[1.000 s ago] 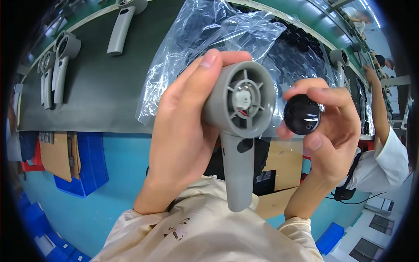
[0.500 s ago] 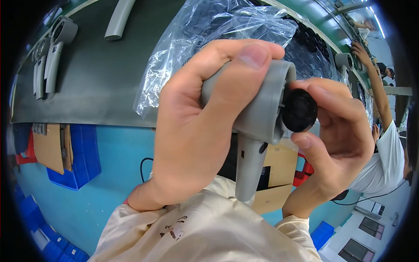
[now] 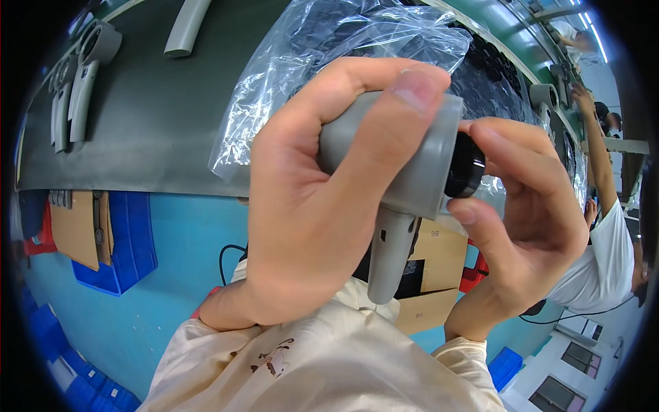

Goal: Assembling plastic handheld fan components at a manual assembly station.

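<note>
My left hand [image 3: 302, 199] is closed around the barrel of a grey hair dryer housing [image 3: 419, 165], its thumb across the top. The housing's handle [image 3: 392, 257] points down toward my lap, and a small dark slot shows in it. At the barrel's open right end sits a black round cap [image 3: 466, 166], seen mostly from its side. The thumb and fingers of my right hand [image 3: 532, 199] pinch this cap by its edge. How far the cap reaches inside the barrel is hidden.
A clear plastic bag [image 3: 268, 96] with black round parts lies on the dark table [image 3: 147, 123] beyond my hands. More grey housings [image 3: 86, 82] rest at the left. Cardboard [image 3: 436, 261] and blue bins [image 3: 130, 240] stand below the table edge. Another person's arm [image 3: 597, 151] reaches in at right.
The housing has turned, so its open end now faces right and its inside is hidden. The black cap has turned from face-on to side-on, against the opening. Both hands keep their grip.
</note>
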A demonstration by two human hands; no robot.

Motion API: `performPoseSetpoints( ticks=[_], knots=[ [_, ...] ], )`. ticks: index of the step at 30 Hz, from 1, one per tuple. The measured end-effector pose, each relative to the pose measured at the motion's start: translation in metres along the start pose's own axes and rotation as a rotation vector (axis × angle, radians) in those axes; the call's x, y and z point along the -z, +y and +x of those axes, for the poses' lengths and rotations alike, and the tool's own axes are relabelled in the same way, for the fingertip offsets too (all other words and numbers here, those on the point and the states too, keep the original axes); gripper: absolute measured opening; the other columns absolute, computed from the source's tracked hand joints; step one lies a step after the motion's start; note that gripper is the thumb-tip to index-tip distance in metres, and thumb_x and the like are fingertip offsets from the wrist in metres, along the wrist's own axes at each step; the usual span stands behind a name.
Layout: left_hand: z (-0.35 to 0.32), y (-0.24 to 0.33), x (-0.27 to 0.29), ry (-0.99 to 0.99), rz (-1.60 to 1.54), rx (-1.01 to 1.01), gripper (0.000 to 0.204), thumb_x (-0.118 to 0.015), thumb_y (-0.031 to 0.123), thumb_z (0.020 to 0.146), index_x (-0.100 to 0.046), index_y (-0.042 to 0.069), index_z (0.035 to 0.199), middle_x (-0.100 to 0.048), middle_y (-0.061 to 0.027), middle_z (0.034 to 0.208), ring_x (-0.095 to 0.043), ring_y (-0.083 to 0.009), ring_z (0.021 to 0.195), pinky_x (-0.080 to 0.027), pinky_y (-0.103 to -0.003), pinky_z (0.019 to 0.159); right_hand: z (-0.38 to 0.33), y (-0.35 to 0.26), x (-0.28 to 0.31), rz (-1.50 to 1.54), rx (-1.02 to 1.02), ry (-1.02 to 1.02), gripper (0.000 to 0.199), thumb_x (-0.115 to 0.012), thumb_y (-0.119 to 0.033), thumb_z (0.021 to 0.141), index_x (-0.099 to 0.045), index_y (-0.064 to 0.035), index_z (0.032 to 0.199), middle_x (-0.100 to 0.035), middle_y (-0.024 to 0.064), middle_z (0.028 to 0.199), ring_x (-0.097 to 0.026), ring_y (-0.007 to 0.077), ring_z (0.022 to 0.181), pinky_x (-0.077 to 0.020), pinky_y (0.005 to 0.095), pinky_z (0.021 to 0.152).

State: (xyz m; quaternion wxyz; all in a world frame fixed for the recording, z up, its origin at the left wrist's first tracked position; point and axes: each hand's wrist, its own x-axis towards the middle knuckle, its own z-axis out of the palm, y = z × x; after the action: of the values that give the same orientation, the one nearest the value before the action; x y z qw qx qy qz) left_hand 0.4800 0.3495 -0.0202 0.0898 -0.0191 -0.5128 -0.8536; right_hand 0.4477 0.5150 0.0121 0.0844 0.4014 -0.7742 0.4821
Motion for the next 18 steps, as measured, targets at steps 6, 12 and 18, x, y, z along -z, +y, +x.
performPoseSetpoints(
  ticks=[6,12,18],
  knots=[
    [0.000,0.000,-0.003,0.046,-0.007,0.026,0.039,-0.042,0.028,0.098,-0.057,-0.006,0.111,-0.064,-0.0089,0.094,-0.059,-0.0103,0.083,-0.046,-0.022,0.076,0.009,-0.025,-0.018,-0.223,-0.166,0.093,0.050,-0.070,0.007,0.052,-0.063,0.0097,0.101,-0.061,0.0186,0.097,-0.056,0.0199,0.081,-0.0457,0.0274,0.074],
    [-0.002,-0.001,0.002,0.037,0.036,-0.013,0.039,-0.042,0.029,0.098,-0.057,-0.005,0.109,-0.063,-0.0084,0.094,-0.058,-0.0103,0.084,-0.044,-0.022,0.077,0.017,-0.037,-0.018,-0.298,-0.078,-0.012,0.045,-0.072,0.007,0.051,-0.065,0.0092,0.096,-0.061,0.0177,0.092,-0.058,0.0205,0.078,-0.0473,0.0269,0.070],
    [-0.002,-0.004,0.006,-0.007,0.094,-0.023,0.040,-0.041,0.030,0.098,-0.057,-0.005,0.109,-0.061,-0.0087,0.096,-0.057,-0.0108,0.086,-0.043,-0.023,0.078,0.021,-0.035,-0.017,-0.321,-0.035,-0.055,0.041,-0.073,0.005,0.051,-0.067,0.0087,0.092,-0.060,0.0173,0.092,-0.059,0.0210,0.079,-0.0483,0.0258,0.068]
  ],
)
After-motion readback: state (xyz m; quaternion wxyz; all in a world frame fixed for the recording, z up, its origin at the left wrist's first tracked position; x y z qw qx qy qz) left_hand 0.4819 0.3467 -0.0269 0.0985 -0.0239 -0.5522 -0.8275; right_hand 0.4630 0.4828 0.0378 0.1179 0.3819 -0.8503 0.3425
